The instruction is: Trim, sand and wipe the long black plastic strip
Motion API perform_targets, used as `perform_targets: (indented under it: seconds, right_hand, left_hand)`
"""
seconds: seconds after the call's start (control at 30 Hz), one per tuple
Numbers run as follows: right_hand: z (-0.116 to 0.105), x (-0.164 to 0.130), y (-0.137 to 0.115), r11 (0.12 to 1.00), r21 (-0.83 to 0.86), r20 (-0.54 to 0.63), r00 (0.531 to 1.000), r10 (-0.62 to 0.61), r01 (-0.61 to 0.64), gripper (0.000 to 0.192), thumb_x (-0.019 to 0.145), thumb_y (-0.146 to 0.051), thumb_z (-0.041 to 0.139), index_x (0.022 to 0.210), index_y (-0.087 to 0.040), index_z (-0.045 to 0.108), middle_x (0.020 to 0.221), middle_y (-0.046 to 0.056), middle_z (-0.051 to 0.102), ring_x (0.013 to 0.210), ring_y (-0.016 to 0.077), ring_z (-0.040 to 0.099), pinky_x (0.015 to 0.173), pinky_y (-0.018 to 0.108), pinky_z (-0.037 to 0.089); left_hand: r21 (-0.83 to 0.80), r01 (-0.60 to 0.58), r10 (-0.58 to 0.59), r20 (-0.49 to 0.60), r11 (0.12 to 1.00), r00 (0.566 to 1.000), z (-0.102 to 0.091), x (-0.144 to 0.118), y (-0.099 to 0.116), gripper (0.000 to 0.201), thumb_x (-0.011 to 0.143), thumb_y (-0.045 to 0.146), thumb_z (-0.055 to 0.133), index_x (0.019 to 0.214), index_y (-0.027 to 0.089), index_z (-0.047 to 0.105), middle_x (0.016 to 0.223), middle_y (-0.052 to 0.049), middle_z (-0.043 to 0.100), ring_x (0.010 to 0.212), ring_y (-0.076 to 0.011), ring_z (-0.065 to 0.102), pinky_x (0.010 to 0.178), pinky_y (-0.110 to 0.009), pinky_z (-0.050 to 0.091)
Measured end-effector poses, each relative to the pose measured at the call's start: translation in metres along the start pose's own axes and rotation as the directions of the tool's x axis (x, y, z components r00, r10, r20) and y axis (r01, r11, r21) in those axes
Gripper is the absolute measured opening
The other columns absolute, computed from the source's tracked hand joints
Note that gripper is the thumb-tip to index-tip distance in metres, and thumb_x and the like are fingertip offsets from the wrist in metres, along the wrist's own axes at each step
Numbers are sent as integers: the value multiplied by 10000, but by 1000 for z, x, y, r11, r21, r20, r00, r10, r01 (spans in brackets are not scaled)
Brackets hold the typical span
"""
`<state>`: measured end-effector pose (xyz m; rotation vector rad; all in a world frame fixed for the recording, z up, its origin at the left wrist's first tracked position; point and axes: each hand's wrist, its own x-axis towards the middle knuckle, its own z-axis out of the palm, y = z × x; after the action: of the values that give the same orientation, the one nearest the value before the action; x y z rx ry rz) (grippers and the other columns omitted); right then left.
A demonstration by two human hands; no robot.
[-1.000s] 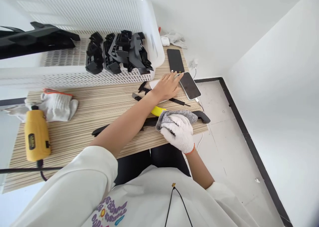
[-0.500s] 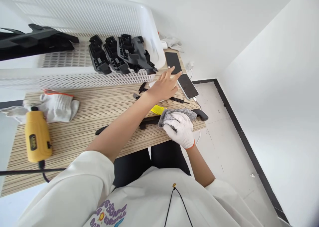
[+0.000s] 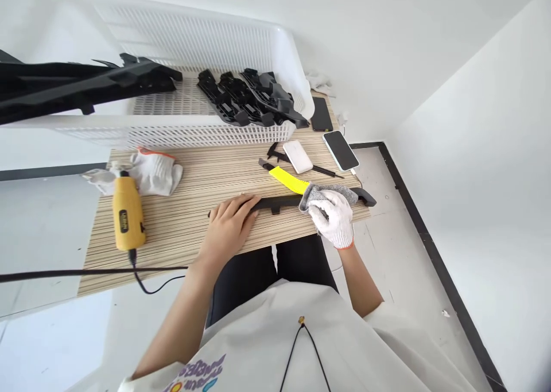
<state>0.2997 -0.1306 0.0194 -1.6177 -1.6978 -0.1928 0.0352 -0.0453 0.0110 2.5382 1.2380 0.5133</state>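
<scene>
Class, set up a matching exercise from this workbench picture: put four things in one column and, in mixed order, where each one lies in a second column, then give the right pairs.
1. yellow rotary tool
2. black strip
3. black moulded parts
4. white-edged phone

A. inside the white basket
B. under both hands
C. far right corner of the table, cable attached
D. left side, beside the spare gloves

Pairs: 1-D, 2-B, 3-A, 4-C

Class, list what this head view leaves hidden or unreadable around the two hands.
- Long black part: its middle is covered by the grey cloth under the gloved right hand.
- Left hand: it covers the part's left end.
- Yellow tool: label too small to read.
- Black pieces in the white basket: shapes overlap.
</scene>
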Motion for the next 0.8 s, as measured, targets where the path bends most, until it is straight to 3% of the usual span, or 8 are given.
perform_targets:
  seconds: [0.2,0.43,0.57,0.7,0.8]
  right_hand:
    - [-1,1,-2,999,-23,-57,998,38,-40,125,912,-287,649,852,-238,746,986,49,745,997,206,685,947,373,527]
    - [-1,-8,0,991,-98,-69,994,87,-94,177,933,-308,619,871,-250,774,1022,54,743,1039,213,679,987,381,522]
    - [13,-12,-19,983,-166,-91,994,63,-77,142,920,-305,654,962,-253,779,1072,64,734,1105,232,653,1034,404,498]
    - [29,-7,-46,986,-149,26,997,-68,71,258,925,-330,662,1162,-260,736,1195,68,708,1212,243,614,1111,417,454]
    - [23,-8,-42,987,-140,100,993,-65,78,320,940,-332,645,1241,-239,698,1272,81,681,1269,241,584,1138,411,438]
  left_hand:
    - [-19,-34,33,-42,999,999,2,9,3,416,1054,334,376,1391,247,605,1342,-87,658,1233,-296,573,990,-471,433]
    - [-65,-20,20,-12,998,1000,2,10,5,442,1046,355,380,1446,294,557,1314,-102,664,1188,-302,582,954,-476,441]
    - [-77,-9,7,-20,997,1000,2,11,3,419,1046,338,383,1402,308,601,1297,-91,671,1172,-291,583,959,-463,434]
    - [-66,4,-6,-23,998,1000,2,11,0,396,1047,340,391,1343,300,650,1281,-90,675,1159,-288,581,948,-453,426]
    - [-68,3,-4,-20,998,1000,1,10,-1,387,1049,355,397,1329,296,658,1286,-90,673,1160,-286,578,945,-451,425]
